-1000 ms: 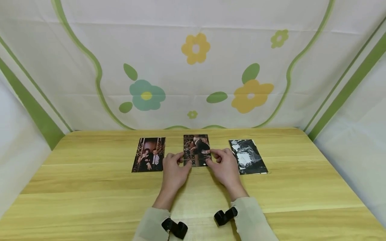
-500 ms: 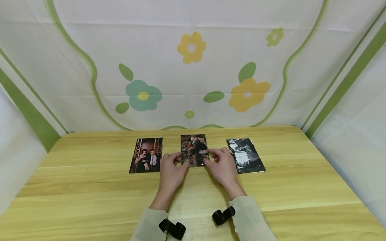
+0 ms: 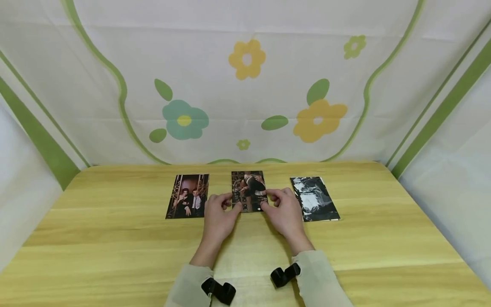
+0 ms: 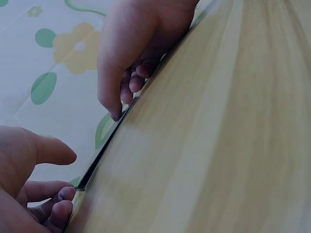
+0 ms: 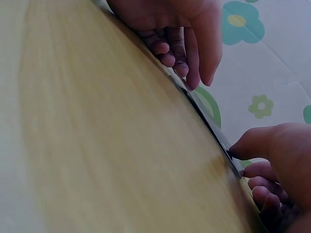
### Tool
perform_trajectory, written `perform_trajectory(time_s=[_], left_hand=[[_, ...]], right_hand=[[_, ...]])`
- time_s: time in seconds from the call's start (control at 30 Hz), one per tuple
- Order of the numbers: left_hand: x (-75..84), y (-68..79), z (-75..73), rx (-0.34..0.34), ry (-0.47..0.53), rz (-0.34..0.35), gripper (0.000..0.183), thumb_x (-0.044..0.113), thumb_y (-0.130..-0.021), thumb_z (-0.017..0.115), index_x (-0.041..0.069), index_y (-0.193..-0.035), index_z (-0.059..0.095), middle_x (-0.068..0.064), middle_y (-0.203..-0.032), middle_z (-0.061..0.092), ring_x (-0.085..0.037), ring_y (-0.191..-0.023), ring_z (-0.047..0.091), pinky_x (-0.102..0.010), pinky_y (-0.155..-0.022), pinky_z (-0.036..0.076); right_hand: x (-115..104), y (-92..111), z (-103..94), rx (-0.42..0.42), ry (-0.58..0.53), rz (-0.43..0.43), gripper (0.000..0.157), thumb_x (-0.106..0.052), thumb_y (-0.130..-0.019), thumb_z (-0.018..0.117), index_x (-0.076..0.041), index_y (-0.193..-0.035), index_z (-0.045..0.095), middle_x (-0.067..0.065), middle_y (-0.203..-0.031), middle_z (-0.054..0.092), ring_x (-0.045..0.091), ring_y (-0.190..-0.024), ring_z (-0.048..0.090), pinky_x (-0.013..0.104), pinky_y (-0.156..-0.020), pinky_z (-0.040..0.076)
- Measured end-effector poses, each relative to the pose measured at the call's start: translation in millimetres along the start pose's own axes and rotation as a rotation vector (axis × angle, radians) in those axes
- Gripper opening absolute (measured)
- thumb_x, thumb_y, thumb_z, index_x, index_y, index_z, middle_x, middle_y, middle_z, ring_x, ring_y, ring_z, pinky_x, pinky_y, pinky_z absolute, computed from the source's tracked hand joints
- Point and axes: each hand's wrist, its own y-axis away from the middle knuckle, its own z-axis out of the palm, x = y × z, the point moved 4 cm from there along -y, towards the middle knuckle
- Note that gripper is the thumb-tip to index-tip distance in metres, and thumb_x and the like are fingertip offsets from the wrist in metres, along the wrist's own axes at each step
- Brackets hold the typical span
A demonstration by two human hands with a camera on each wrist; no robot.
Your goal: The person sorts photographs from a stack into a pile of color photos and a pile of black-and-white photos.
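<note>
Pale wood-grain surface (image 3: 115,256) below a white cloth wall (image 3: 215,64) with five printed flowers (image 3: 197,121); three cards on top.

Left to right: one colour card (image 3: 186,198); left hand (image 3: 220,215), touching the near edges of the middle card (image 3: 248,189), between both hands at the surface's far side; right hand (image 3: 285,213), touching its right edge; one black-and-white card (image 3: 316,200). Bent fingers on both; pinching or merely touching, cannot tell.

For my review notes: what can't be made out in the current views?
Head: lower-left corner of the dark rectangular middle card, behind the left hand.
Left wrist: that card's printed face, seen nearly edge-on.
Head: pale cloth sleeves, cut off by the bottom edge.
</note>
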Motion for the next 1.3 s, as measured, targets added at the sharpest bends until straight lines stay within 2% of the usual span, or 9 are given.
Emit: perform_trajectory(time_s=[0.2,0.5,0.83,1.03,1.3], left_hand=[[-1.7,2.6,-0.1,-0.008,-0.003,-0.007,0.045,0.014,-0.093,0.079,-0.002,-0.134,0.071,-0.012,-0.107,0.061,-0.025,-0.102,0.053,-0.035,-0.086,0.045],[1.5,1.3,-1.8,0.011,-0.018,0.014,0.036,0.012,-0.094,0.077,-0.003,-0.127,0.075,-0.013,-0.103,0.062,-0.026,-0.098,0.053,-0.035,-0.084,0.043],[0.4,2.1,-0.1,0.011,-0.010,0.009,0.037,0.012,-0.094,0.077,-0.003,-0.128,0.074,-0.013,-0.104,0.062,-0.025,-0.099,0.053,-0.034,-0.083,0.043],[-1.0,3.0,-5.0,0.019,-0.011,0.011,0.037,0.013,-0.095,0.076,-0.003,-0.129,0.074,-0.013,-0.105,0.063,-0.025,-0.100,0.054,-0.034,-0.083,0.044],[-1.1,3.1,-4.7,-0.010,0.013,0.011,0.035,0.015,-0.097,0.075,0.000,-0.129,0.075,-0.012,-0.107,0.065,-0.024,-0.099,0.055,-0.034,-0.085,0.044]], right_hand=[[0.3,1.9,0.7,-0.013,-0.005,0.015,0.036,-0.022,-0.090,0.084,-0.016,-0.126,0.079,0.004,-0.105,0.062,0.019,-0.093,0.057,0.033,-0.082,0.045],[0.4,1.0,0.5,0.005,-0.005,0.012,0.033,-0.022,-0.091,0.082,-0.017,-0.124,0.080,0.004,-0.104,0.062,0.018,-0.091,0.057,0.033,-0.080,0.043],[0.8,1.2,1.6,-0.002,0.003,0.015,0.034,-0.024,-0.091,0.082,-0.017,-0.124,0.080,0.004,-0.106,0.062,0.019,-0.091,0.056,0.033,-0.079,0.042],[-1.1,2.3,5.7,0.009,-0.021,0.012,0.031,-0.024,-0.091,0.082,-0.016,-0.120,0.081,0.004,-0.105,0.063,0.018,-0.091,0.056,0.034,-0.080,0.044],[0.1,2.8,4.2,0.038,0.005,0.019,0.029,-0.025,-0.090,0.083,-0.017,-0.118,0.082,0.003,-0.104,0.063,0.018,-0.090,0.056,0.034,-0.079,0.044]])
